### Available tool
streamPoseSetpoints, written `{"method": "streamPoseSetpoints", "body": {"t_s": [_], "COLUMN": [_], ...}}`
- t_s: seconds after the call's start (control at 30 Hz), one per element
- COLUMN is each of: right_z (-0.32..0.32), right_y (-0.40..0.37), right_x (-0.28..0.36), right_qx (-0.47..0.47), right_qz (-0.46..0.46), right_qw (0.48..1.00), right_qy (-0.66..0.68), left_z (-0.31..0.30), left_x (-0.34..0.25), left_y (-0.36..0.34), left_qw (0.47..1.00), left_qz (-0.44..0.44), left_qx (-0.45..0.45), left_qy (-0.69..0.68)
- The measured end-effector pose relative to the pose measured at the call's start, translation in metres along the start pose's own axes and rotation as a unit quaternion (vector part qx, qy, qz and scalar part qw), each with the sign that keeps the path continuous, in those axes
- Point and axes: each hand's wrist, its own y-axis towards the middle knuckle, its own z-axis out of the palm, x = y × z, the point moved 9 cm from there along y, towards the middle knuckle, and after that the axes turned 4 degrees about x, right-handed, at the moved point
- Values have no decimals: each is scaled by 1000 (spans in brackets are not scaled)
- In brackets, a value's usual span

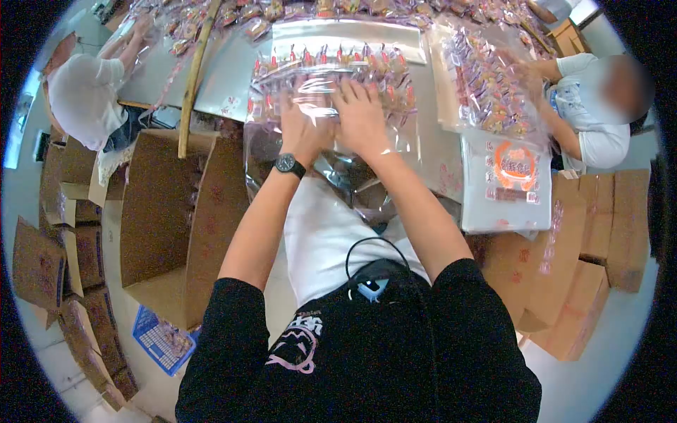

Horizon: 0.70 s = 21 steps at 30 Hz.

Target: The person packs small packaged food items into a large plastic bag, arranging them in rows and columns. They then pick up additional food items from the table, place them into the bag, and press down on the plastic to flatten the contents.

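A large clear plastic bag (pixel 412 151) lies on the table in front of me, its near end hanging loosely over the edge toward my lap. Inside it are rows of small wrapped packets (pixel 398 88) with purple and red markings. My left hand (pixel 308 130), with a black watch on the wrist, rests on the bag; glare and blur partly hide its fingers, which look stretched forward. Beside it, my right hand (pixel 361 116) lies flat against the bag with its fingers extended over the packets.
Loose packets (pixel 324 8) cover the table's far side. A wooden stick (pixel 194 84) lies at left. Printed plastic bags (pixel 504 187) are stacked at right. Cardboard boxes (pixel 159 211) and a blue basket (pixel 159 342) stand below. People work at both sides, one with a filled bag (pixel 486 84).
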Motion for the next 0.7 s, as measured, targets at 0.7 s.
{"method": "streamPoseSetpoints", "body": {"t_s": [0.7], "right_z": [-4], "right_y": [-15], "right_x": [-33], "right_qx": [-85], "right_qz": [72], "right_qw": [994], "right_qy": [5], "left_z": [-19], "left_x": [-20], "left_y": [8], "left_qw": [999], "left_qz": [-32], "left_qx": [-6], "left_qy": [6]}}
